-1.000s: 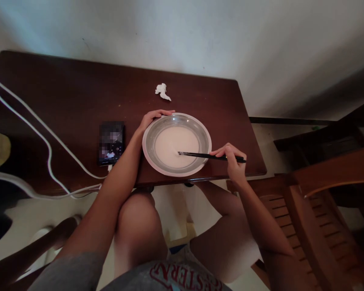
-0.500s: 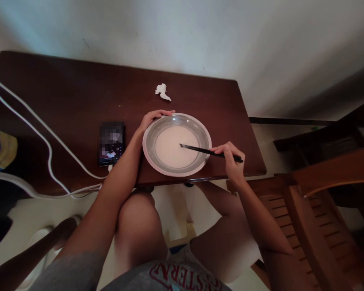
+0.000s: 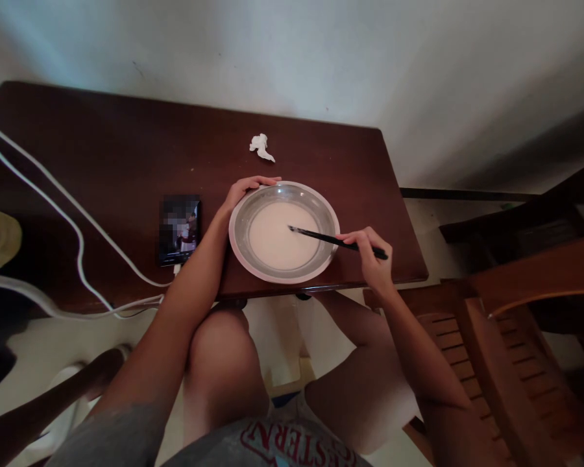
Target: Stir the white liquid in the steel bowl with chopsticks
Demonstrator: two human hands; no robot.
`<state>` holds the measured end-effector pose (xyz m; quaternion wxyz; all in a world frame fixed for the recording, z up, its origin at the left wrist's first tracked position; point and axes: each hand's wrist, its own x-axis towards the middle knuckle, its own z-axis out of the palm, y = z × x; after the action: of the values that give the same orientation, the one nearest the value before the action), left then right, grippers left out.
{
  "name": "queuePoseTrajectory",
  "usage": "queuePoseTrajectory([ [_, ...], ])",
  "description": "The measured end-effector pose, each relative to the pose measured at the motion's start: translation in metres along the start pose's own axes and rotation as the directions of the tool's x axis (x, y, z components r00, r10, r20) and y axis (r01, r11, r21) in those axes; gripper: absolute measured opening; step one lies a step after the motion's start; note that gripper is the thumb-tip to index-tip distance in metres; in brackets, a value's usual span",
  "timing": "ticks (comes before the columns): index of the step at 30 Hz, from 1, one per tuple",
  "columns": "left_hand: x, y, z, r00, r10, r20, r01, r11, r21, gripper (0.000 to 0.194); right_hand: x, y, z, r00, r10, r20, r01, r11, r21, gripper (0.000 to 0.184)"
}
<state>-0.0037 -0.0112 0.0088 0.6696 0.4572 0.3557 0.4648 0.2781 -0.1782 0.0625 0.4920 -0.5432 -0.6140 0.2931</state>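
Observation:
A round metal bowl [image 3: 247,264] with a smooth white liquid [image 3: 277,243] in it stands at the front edge of the table. My left hand [image 3: 246,187] curves round its far left rim, fingers laid along the edge; the thumb is hidden. Pinched in my right hand [image 3: 374,253], at the bowl's right side, is a pair of black chopsticks [image 3: 321,237] held close together. They slant over the right rim, with their tips at the middle of the white liquid; some white clings to the tips.
On the dark wooden table [image 3: 126,143] lie a phone [image 3: 179,230] with its screen lit, white cables [image 3: 80,224] on the left, and a crumpled tissue [image 3: 261,148] behind the bowl. A wooden chair [image 3: 472,363] stands at the right.
The chopsticks' tips have shifted very slightly towards the far side of the bowl. My left hand and the bowl stay put. The picture on the phone screen has changed.

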Motion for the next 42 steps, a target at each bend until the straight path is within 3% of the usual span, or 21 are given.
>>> queuePoseTrajectory([
  [3,0.001,0.000,0.000,1.000,-0.006,-0.009,0.006,1.000,-0.005,0.028,-0.001,-0.002,-0.003,1.000,0.002,-0.031,0.000,0.997,0.075,0.044],
  [8,0.002,-0.002,0.000,1.000,-0.003,0.003,0.003,1.000,-0.015,0.028,-0.004,-0.002,0.010,0.971,0.025,0.238,-0.047,0.995,0.087,0.031],
  [10,0.002,-0.003,-0.001,1.000,-0.004,0.005,0.004,1.000,-0.025,0.030,-0.004,-0.001,0.015,0.957,0.015,0.289,-0.030,0.998,0.050,0.025],
  [14,0.003,-0.006,-0.004,1.000,0.016,0.018,-0.016,1.000,-0.011,0.030,-0.002,0.002,0.010,0.985,-0.003,0.173,0.005,1.000,-0.009,0.024],
  [19,0.003,-0.004,-0.006,1.000,0.006,0.011,-0.006,1.000,-0.013,0.030,-0.002,0.001,0.000,1.000,-0.003,0.013,0.002,0.998,0.059,0.040],
  [25,0.001,0.001,0.001,1.000,-0.014,-0.006,0.014,1.000,-0.014,0.030,-0.006,0.001,0.012,0.965,0.020,0.261,-0.038,0.997,0.065,0.029],
  [27,0.001,0.000,0.001,1.000,-0.004,0.003,0.004,1.000,-0.013,0.031,-0.005,0.002,0.014,0.959,0.003,0.284,-0.012,0.999,0.031,0.024],
  [31,0.001,-0.002,-0.002,1.000,0.012,0.006,-0.011,1.000,-0.012,0.030,-0.002,0.002,0.007,0.991,0.002,0.137,0.002,1.000,-0.024,0.025],
  [35,0.001,-0.002,-0.001,1.000,-0.004,-0.015,0.004,1.000,-0.016,0.029,-0.001,0.001,-0.002,1.000,-0.003,-0.011,0.004,0.999,0.042,0.041],
  [38,0.000,0.000,0.001,0.999,-0.017,-0.033,0.017,1.000,-0.015,0.027,-0.003,0.001,0.001,0.998,0.009,0.061,-0.013,0.999,0.053,0.043],
  [42,0.000,0.001,0.001,1.000,-0.016,-0.015,0.016,1.000,-0.006,0.029,-0.004,0.003,0.012,0.970,0.016,0.242,-0.017,1.000,0.000,0.030],
])
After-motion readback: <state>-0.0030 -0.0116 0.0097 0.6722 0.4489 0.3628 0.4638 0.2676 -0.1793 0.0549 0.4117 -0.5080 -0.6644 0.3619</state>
